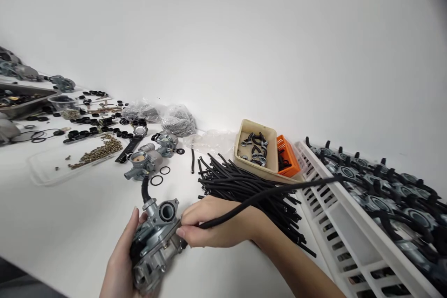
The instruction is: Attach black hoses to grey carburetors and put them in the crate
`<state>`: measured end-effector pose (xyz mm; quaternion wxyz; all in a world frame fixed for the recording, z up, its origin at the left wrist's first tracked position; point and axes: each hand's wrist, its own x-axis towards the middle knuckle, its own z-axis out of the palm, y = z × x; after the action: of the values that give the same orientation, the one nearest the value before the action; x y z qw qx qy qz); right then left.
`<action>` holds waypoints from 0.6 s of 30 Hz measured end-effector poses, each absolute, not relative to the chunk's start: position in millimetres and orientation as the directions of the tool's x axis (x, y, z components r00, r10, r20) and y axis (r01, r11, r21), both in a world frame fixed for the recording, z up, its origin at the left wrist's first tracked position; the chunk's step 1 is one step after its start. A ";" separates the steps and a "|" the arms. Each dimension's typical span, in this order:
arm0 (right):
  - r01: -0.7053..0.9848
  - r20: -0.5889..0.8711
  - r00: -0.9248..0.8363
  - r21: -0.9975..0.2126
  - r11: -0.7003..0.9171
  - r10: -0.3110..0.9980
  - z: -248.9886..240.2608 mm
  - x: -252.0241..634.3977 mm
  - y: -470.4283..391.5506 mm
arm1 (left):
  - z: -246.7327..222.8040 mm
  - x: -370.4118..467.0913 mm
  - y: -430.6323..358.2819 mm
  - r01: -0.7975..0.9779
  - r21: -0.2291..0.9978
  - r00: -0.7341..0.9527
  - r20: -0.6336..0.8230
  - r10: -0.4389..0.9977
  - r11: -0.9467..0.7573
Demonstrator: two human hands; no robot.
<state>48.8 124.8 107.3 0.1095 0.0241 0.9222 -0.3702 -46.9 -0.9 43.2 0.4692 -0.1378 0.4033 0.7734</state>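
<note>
Right-hand grip: we press the thumb and fingers of our right hand (223,223) together around the near end of a long black hose (258,197), with the fingertips against the side of the carburetor (153,247).
Left-hand grip: we cup our left hand (120,260) around the carburetor's lower left side, thumb raised along it.
Carburetor: we have it tilted over the near part of the white table (77,233), its round bore facing up between our hands.
Long hose: it runs from our right fingers over the wrist and across to the white crate (356,233).
Beyond the hands: we see two more carburetors (139,163) with two black rings (157,180) just beside them.
Hose pile (240,181): it lies beyond our right wrist, near the beige bin (239,149) of clamps and short black pieces; the orange basket (295,165) is beside that bin.
Right side: the crate holds rows of metal and black parts.
Left side: small brass pieces (101,149) lie in a shallow clear tray (45,179), near a wristwatch (139,131).
</note>
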 end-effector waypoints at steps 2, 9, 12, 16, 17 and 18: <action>0.134 -0.223 -0.975 -0.665 0.735 -0.024 106.7 50.0 126.1 | 43.4 -46.6 -0.8 -0.834 0.498 -0.527 -0.592 0.610 -0.238; 0.193 -0.265 -0.964 -0.648 0.736 0.020 104.5 52.6 121.6 | 44.0 -45.2 0.8 -0.832 0.499 -0.531 -0.590 0.609 -0.243; 0.230 -0.296 -0.954 -0.639 0.734 0.042 104.5 52.8 120.6 | 43.8 -45.4 0.9 -0.832 0.500 -0.532 -0.593 0.604 -0.241; 0.247 -0.323 -0.946 -0.646 0.722 0.035 104.5 51.6 119.9 | 45.7 -44.0 -0.1 -0.828 0.505 -0.540 -0.603 0.587 -0.243; 0.248 -0.326 -0.945 -0.642 0.726 0.034 105.1 51.4 119.8 | 46.4 -43.4 -0.4 -0.826 0.508 -0.543 -0.604 0.583 -0.244; 0.245 -0.329 -0.944 -0.639 0.729 0.030 105.9 51.2 119.8 | 47.1 -42.9 -0.6 -0.826 0.509 -0.544 -0.605 0.581 -0.243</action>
<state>51.2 119.8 105.9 0.1497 0.0749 0.9178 -0.3601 -42.9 -0.6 47.1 0.4540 -0.1472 0.4152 0.7745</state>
